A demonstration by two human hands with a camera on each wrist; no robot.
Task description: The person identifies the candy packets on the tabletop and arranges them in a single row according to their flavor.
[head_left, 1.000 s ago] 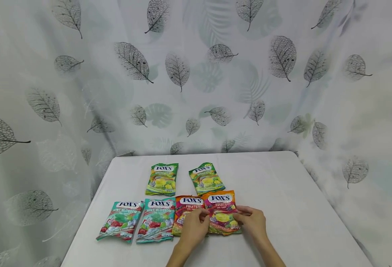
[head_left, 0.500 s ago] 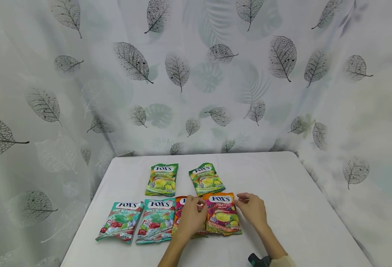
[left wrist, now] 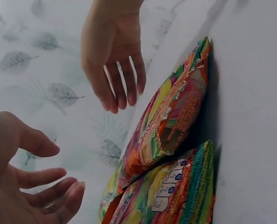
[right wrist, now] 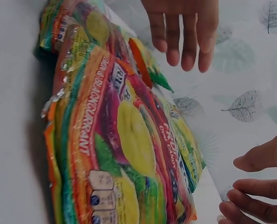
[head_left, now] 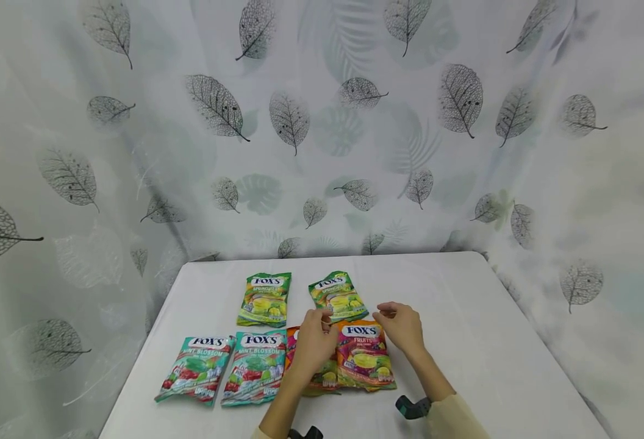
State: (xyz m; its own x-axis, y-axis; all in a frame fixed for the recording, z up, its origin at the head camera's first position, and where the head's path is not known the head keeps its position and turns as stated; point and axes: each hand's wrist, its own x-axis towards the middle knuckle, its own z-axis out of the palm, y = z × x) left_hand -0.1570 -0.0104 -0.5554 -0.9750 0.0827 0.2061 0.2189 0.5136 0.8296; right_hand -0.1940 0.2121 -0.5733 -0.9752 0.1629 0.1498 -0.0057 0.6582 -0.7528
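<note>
A white table (head_left: 481,366) holds Fox's candy bags (head_left: 364,360), seemingly flavour-paired; left hand (head_left: 313,346) and right hand (head_left: 404,328), fingers loosely parted, grip nothing.

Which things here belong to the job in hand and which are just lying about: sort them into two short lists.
Likely part of the job:
Two Fruits bags, nearest the left hand and right hand
Two Mint Blossom bags and two green bags, set out nearby

Just there:
White table
Leaf-print curtain
Wrist cameras
</note>
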